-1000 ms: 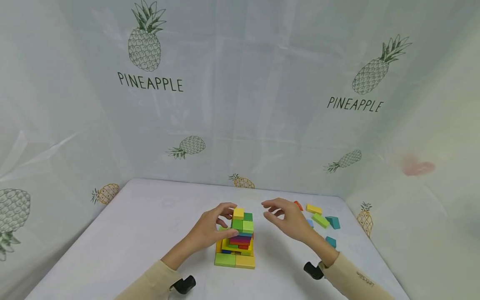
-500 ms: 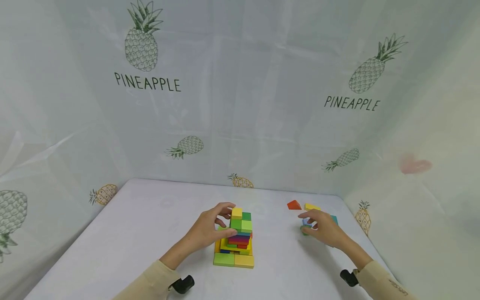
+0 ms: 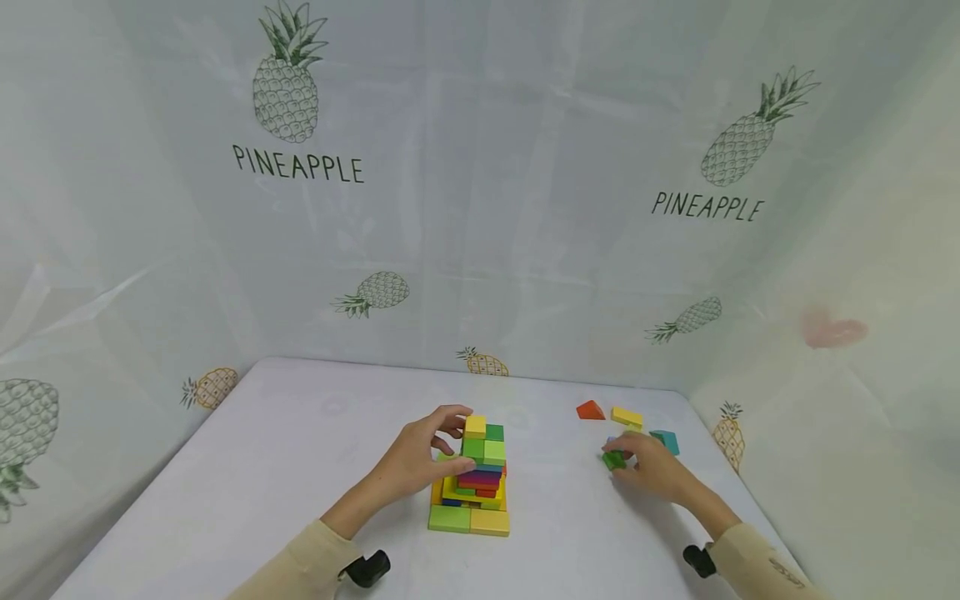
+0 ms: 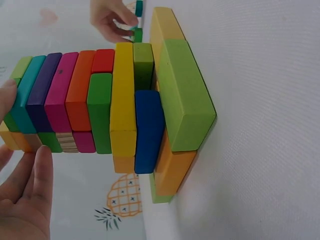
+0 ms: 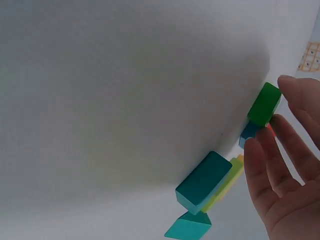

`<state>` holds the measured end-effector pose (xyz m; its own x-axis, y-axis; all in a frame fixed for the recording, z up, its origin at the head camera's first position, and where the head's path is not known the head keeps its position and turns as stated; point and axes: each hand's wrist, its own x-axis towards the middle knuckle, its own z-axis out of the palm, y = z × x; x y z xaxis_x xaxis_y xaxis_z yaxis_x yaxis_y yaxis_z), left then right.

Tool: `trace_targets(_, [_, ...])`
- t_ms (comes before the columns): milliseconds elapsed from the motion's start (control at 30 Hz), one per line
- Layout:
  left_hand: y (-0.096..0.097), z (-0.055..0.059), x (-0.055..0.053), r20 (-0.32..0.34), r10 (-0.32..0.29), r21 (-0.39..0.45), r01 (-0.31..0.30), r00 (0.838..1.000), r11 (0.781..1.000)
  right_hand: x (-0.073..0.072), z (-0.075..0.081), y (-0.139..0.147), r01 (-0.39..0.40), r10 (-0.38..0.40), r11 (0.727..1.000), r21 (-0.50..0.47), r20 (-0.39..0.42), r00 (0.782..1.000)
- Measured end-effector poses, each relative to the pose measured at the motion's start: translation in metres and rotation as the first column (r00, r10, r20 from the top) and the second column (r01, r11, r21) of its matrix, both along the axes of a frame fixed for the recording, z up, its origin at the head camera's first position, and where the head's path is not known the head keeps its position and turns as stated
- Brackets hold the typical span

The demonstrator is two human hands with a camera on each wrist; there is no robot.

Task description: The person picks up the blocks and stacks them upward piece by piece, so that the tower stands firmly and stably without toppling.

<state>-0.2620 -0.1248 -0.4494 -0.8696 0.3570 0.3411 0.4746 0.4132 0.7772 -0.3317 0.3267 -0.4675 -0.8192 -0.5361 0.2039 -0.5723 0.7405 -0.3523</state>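
Note:
A tower of coloured wooden blocks (image 3: pixel 481 481) stands on a flat base of light green and yellow-orange blocks (image 3: pixel 490 522). My left hand (image 3: pixel 415 456) holds the tower near its top, thumb on the near face and fingers along the left side. The left wrist view shows its fingertips against the stacked layers (image 4: pixel 61 95). Over to the right, my right hand (image 3: pixel 658 472) has its thumb and fingertips at a small green block (image 3: pixel 613 460), pinching it at its ends. In the right wrist view that green block (image 5: pixel 265 104) sits between thumb and fingers.
Around the right hand lie loose blocks: a red-orange wedge (image 3: pixel 590 410), a yellow block (image 3: pixel 627 417) and a teal one (image 3: pixel 667 441). In the right wrist view, a dark teal block (image 5: pixel 204 181) lies beside a light green one (image 5: pixel 226 183). A pineapple-print curtain (image 3: pixel 480 208) hangs behind the table.
My right hand has moved right, from beside the tower to the loose blocks, and its fingers have closed in on the green block. The left hand has stayed on the tower.

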Motion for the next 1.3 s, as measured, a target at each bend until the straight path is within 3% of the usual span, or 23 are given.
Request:
trace_targets(467, [0.001,-0.001,-0.001,0.005,0.005,-0.009,-0.005,1.000,1.000,0.005,-0.006,-0.004,0.022,-0.015,0.998,-0.057,0.117,0.993])
trace_targets(633, [0.001,0.000,-0.001,0.017,0.010,-0.019,-0.009,1.000,1.000,0.007,-0.001,-0.016,-0.001,0.008,0.998,-0.060,0.116,0.993])
trace_targets(800, [0.001,0.001,0.000,0.026,0.016,-0.027,-0.015,1.000,1.000,0.014,0.019,-0.041,-0.046,0.053,0.996,-0.080,0.091,0.994])
trace_targets(1033, [0.001,0.000,0.000,0.028,0.010,-0.016,-0.009,1.000,1.000,0.031,0.058,-0.091,-0.123,0.129,0.982,-0.146,0.033,0.991])
trace_targets(1300, [0.001,0.001,0.000,0.022,0.000,-0.002,0.000,1.000,1.000,0.044,0.088,-0.142,-0.231,0.233,0.951,-0.207,-0.016,0.972])
